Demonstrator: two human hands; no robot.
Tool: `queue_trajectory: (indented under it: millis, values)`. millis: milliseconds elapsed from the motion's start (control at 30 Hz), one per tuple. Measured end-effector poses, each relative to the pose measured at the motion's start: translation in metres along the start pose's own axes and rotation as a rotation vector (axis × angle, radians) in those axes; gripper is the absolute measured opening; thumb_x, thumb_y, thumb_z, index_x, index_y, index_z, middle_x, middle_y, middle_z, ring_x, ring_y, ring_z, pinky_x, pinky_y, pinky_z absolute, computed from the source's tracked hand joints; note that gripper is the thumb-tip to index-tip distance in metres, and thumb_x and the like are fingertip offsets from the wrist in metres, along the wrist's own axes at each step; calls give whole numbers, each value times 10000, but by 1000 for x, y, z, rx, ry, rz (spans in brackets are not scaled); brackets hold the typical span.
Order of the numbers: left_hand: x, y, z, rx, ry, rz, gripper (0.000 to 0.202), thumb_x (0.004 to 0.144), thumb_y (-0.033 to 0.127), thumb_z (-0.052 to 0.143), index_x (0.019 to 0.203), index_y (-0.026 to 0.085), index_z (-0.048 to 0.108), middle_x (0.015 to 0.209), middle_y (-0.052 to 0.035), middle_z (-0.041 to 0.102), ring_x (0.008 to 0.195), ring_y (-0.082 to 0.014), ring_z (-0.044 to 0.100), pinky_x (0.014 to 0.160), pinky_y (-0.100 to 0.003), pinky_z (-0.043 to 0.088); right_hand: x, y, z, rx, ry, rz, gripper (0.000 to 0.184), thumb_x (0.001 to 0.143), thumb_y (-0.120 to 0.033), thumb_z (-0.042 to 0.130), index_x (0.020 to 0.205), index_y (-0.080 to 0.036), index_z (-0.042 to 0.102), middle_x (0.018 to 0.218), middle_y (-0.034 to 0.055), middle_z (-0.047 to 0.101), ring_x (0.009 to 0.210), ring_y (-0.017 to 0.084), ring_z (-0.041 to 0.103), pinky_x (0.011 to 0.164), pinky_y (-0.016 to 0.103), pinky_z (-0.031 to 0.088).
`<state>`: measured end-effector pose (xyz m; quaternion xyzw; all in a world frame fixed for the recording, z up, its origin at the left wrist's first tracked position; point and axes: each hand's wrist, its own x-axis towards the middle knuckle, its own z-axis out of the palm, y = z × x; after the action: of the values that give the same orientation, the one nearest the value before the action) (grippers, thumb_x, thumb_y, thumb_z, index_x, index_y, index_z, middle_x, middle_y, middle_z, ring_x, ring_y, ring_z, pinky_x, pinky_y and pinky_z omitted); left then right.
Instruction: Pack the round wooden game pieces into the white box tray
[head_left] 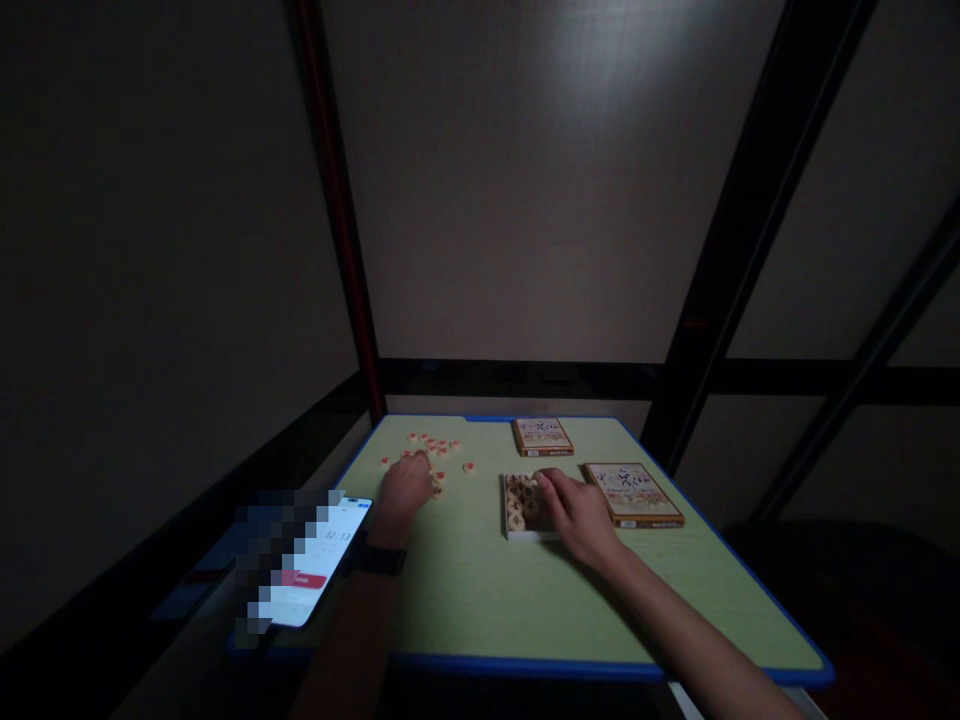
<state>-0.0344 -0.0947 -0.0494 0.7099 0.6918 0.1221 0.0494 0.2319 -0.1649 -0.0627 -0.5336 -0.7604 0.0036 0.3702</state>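
Observation:
Near the table's left side, my left hand (pixel 405 485) reaches down among loose round Chinese chess pieces with red markings (pixel 442 449). Its fingers are curled, and their tips are hidden behind the hand. One red-marked piece (pixel 469 467) lies a little apart to the right. My right hand (pixel 576 510) is over the right part of an open shallow box (pixel 529 536), its thumb and fingers pinched on a pale Chinese chess piece (pixel 538 478). Dark-marked pieces (pixel 516 506) lie in the box's left part; my hand covers some of its inside.
A lit phone (pixel 319 565), partly pixelated, is at the left table edge. Two flat printed Chinese chess boxes lie on the green table (pixel 480 610): one at the back (pixel 543 435), the other on the right (pixel 632 492). Walls stand behind and left.

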Motion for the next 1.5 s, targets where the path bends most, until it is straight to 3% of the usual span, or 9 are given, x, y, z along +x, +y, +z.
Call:
queue_trajectory:
  millis: [133, 233, 367, 467, 700, 967, 1233, 1367, 1500]
  values:
    - [3, 8, -10, -42, 86, 9, 266, 897, 117, 452, 1036, 88, 677, 1088, -210, 697, 1090, -282, 637, 950, -371, 467, 0, 0, 0, 22, 1, 22, 454, 1020, -457, 280, 982, -196, 649, 703, 46, 687, 620, 188, 636, 601, 272, 412]
    - [6, 23, -8, -454, 135, 117, 204, 894, 185, 511, 968, 127, 692, 1015, -140, 722, 1030, -244, 665, 918, -344, 502, 0, 1, 2, 75, -4, -3, 368, 1006, -430, 355, 987, -205, 645, 779, 50, 712, 698, 189, 662, 659, 279, 461]
    - [-1, 51, 11, -1173, -201, 214, 221, 783, 310, 724, 890, 129, 655, 847, -63, 722, 773, -160, 694, 761, -294, 559, -1, 1, 9, 201, -11, -121, 268, 950, -349, 504, 1149, -198, 602, 1008, 88, 715, 866, 202, 671, 774, 316, 521]
    - [-12, 67, 25, -1360, -405, 291, 406, 638, 406, 854, 827, 120, 638, 778, -40, 701, 703, -136, 679, 715, -281, 560, -3, 1, 13, 271, -12, -195, 328, 917, -291, 572, 1233, -206, 557, 1086, 103, 683, 943, 209, 656, 815, 339, 540]
    - [-20, 76, 29, -1381, -501, 218, 540, 553, 468, 897, 832, 133, 578, 683, -29, 699, 587, -139, 679, 615, -268, 547, -2, 4, 15, 311, -15, -248, 230, 921, -228, 566, 1145, -218, 614, 1044, 97, 713, 945, 208, 671, 848, 356, 550]
    - [-21, 68, 23, -1333, -612, 269, 553, 664, 591, 787, 906, 162, 534, 710, -50, 729, 624, -161, 712, 568, -227, 511, 4, 5, 0, 365, -177, -150, 224, 897, -168, 558, 1096, -203, 654, 988, 72, 747, 875, 192, 694, 807, 317, 538]
    - [-20, 69, 29, -1303, -563, 331, 565, 558, 511, 872, 818, 164, 510, 667, -42, 721, 589, -149, 683, 511, -198, 446, 1, 0, -1, 408, -155, -212, 221, 904, -209, 588, 1123, -197, 617, 997, 83, 731, 885, 194, 689, 802, 319, 532]
    - [-20, 69, 26, -1233, -555, 324, 522, 619, 534, 827, 825, 164, 522, 677, -50, 716, 629, -165, 697, 510, -199, 430, 2, 0, -4, 357, -159, -181, 137, 912, -218, 578, 1044, -202, 608, 928, 63, 718, 844, 186, 672, 756, 305, 521]
    - [-16, 66, 23, -1167, -454, 293, 467, 690, 553, 756, 832, 174, 525, 732, -41, 715, 578, -131, 667, 458, -175, 385, 4, 3, -13, 265, -240, -152, 173, 874, -210, 643, 1045, -208, 618, 936, 54, 706, 868, 193, 653, 778, 308, 501]
